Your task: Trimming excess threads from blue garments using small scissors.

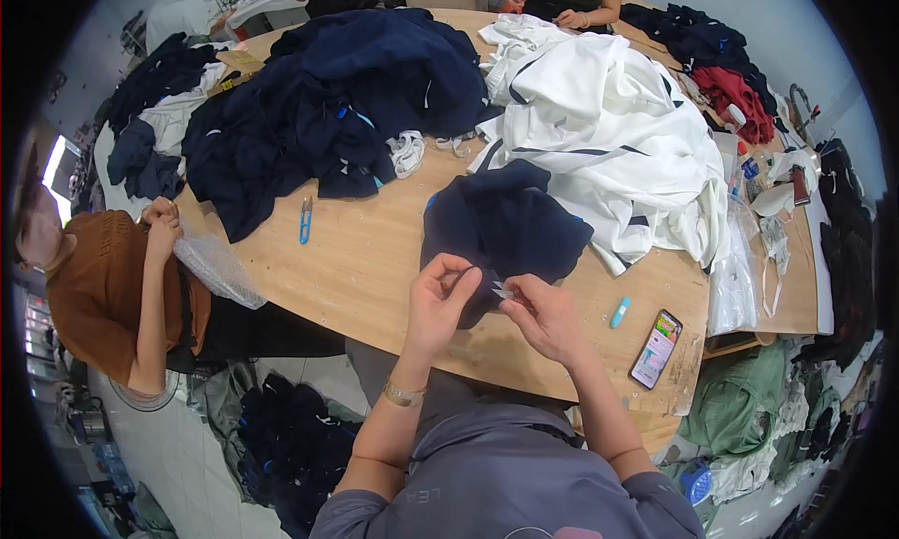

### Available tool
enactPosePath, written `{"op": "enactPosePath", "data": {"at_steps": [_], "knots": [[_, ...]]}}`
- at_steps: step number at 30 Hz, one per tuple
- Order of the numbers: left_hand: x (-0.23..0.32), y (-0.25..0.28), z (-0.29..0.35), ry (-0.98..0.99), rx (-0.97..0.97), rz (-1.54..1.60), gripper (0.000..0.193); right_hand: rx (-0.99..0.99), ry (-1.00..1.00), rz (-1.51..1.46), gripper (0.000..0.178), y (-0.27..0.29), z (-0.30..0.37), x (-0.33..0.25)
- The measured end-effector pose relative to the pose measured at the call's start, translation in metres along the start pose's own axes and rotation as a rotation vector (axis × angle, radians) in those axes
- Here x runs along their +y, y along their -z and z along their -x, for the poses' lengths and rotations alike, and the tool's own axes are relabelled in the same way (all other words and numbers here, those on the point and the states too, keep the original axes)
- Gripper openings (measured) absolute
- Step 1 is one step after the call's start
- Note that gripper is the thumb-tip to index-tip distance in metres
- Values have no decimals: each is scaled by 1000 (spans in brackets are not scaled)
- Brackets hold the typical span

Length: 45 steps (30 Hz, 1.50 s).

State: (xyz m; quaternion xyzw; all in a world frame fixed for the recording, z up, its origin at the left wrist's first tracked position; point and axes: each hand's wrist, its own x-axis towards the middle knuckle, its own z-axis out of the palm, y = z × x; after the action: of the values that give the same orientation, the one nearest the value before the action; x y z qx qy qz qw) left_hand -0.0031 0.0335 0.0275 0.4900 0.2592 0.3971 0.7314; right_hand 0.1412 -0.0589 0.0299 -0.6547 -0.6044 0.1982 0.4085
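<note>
A dark navy garment [506,211] lies bunched on the wooden table [370,258] in front of me. My left hand [438,303] pinches an edge of this cloth between thumb and fingers, near the table's front edge. Close beside it, my right hand [546,319] is closed around small thread snips [503,292]. Their metal blades point left, at the cloth by my left fingertips. My right fingers cover the handles. Whether the blades touch a thread is too small to see.
A navy garment pile [375,71] lies far left, a white garment pile [609,136] far right. Blue-handled snips [305,221], a phone [655,349] and a light-blue capped stick [620,312] rest on the table. A person in brown [112,286] sits at left; others work across.
</note>
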Motion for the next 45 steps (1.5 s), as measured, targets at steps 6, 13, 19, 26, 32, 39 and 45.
{"op": "enactPosePath", "data": {"at_steps": [6, 13, 19, 26, 32, 39, 45], "knots": [[0, -1, 1, 7, -1, -27, 8, 27, 60, 69, 28, -1, -2, 0], [1, -1, 0, 3, -3, -77, 7, 49, 123, 214, 24, 0, -3, 5], [-5, 7, -4, -14, 16, -92, 7, 203, -112, -150, 20, -1, 0, 18], [19, 82, -1, -350, 535, -642, 9, 434, -402, -428, 25, -3, 17, 84], [33, 119, 33, -363, 673, -615, 9, 546, -453, -218, 25, -16, 55, 149], [42, 99, 38, -222, 529, -480, 6, 296, -508, 344, 11, -37, 75, 151], [45, 95, 32, -224, 489, -605, 9, 281, -285, 554, 16, -45, 75, 146]]}}
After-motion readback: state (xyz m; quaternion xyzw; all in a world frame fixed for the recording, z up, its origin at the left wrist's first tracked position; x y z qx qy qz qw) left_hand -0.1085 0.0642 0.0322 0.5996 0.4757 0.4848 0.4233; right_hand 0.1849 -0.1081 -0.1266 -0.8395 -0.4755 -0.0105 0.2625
